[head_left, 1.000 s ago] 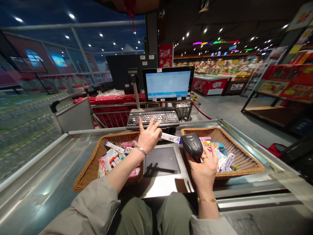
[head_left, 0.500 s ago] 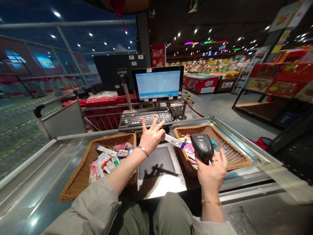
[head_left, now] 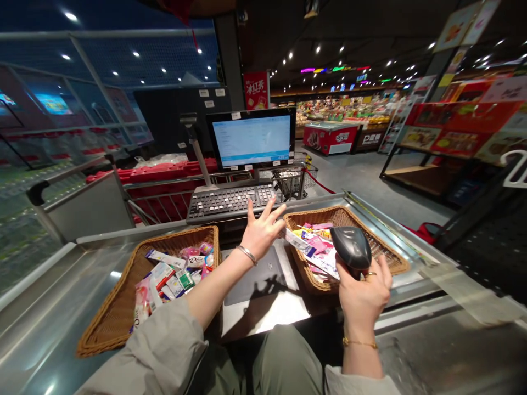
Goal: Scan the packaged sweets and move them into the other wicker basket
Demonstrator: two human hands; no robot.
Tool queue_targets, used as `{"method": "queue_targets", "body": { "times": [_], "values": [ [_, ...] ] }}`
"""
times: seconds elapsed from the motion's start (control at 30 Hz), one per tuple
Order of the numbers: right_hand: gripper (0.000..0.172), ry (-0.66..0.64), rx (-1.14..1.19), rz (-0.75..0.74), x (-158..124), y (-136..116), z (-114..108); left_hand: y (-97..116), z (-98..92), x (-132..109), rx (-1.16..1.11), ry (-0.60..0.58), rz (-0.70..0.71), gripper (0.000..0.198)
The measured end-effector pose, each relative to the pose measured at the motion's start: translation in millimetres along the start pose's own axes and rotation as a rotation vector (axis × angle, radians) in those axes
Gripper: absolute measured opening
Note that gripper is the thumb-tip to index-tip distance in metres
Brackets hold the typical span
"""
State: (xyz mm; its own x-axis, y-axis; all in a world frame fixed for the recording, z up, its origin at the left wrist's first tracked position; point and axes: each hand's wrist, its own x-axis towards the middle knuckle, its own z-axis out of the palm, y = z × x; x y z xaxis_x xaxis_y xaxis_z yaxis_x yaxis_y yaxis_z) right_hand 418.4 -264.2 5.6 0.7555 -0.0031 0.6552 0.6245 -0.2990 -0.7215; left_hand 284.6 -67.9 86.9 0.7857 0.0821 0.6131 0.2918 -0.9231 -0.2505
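Observation:
My left hand (head_left: 263, 231) is just in front of the keyboard (head_left: 233, 198), several fingers spread. A slim white packet with a blue end (head_left: 294, 240) pokes out from under its fingers, pinched there, and reaches over the near-left rim of the right wicker basket (head_left: 389, 258). My right hand (head_left: 365, 296) grips a black barcode scanner (head_left: 351, 247), its head in front of that basket. Small colourful packets (head_left: 319, 247) lie in the right basket. Beside my left forearm, the left wicker basket (head_left: 107, 307) holds several sweets packets, including a white Dove pack (head_left: 195, 261).
A lit monitor (head_left: 253, 140) stands behind the keyboard. Between the baskets is a grey pad (head_left: 257, 280) on the metal counter (head_left: 53, 329). A shopping cart (head_left: 288, 184) stands beyond the counter, and a shelf of red boxes (head_left: 457, 126) is at right.
My left hand has drawn back from the keyboard keys towards the right basket, carrying the slim packet. The scanner in my right hand has shifted slightly right and down. The view has turned a little.

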Motion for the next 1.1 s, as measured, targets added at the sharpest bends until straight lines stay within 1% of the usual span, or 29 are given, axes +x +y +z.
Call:
{"method": "queue_targets", "body": {
  "times": [0.13, 0.2, 0.23, 0.27, 0.33, 0.4, 0.47, 0.6, 0.73, 0.97, 1.1],
  "values": [
    [0.053, 0.034, -0.022, 0.005, 3, 7, -3, 10, 9.9, 10, -0.019, -0.018, 0.055, 0.011],
    [0.053, 0.062, -0.036, 0.006, 5, 9, -4, 20, 16.9, 19, -0.026, -0.017, 0.041, 0.015],
    [0.053, 0.076, -0.044, 0.006, 6, 11, -4, 26, 20.6, 24, -0.026, -0.012, 0.01, 0.019],
    [0.052, 0.09, -0.051, 0.003, 7, 12, -4, 33, 24.3, 29, -0.021, -0.001, -0.054, 0.024],
    [0.051, 0.106, -0.066, -0.009, 8, 14, -5, 45, 30.3, 39, -0.019, -0.029, -0.129, 0.043],
    [0.053, 0.107, -0.077, -0.021, 8, 17, -7, 53, 34.0, 44, -0.03, -0.082, -0.131, 0.054],
    [0.054, 0.101, -0.079, -0.021, 9, 18, -8, 56, 35.2, 43, -0.038, -0.116, -0.117, 0.057],
    [0.053, 0.101, -0.063, 0.006, 8, 18, -8, 50, 32.0, 28, -0.038, -0.116, -0.142, 0.059],
    [0.052, 0.076, -0.045, 0.021, 6, 13, -5, 43, 23.9, 10, -0.065, -0.111, -0.18, 0.061],
    [0.052, 0.024, 0.0, 0.021, -2, -1, -2, 34, 3.6, -20, -0.099, -0.074, -0.223, 0.062],
    [0.049, -0.05, 0.039, -0.041, -9, -16, 2, 24, -10.7, -45, -0.093, -0.068, -0.274, 0.063]
  ]
}}
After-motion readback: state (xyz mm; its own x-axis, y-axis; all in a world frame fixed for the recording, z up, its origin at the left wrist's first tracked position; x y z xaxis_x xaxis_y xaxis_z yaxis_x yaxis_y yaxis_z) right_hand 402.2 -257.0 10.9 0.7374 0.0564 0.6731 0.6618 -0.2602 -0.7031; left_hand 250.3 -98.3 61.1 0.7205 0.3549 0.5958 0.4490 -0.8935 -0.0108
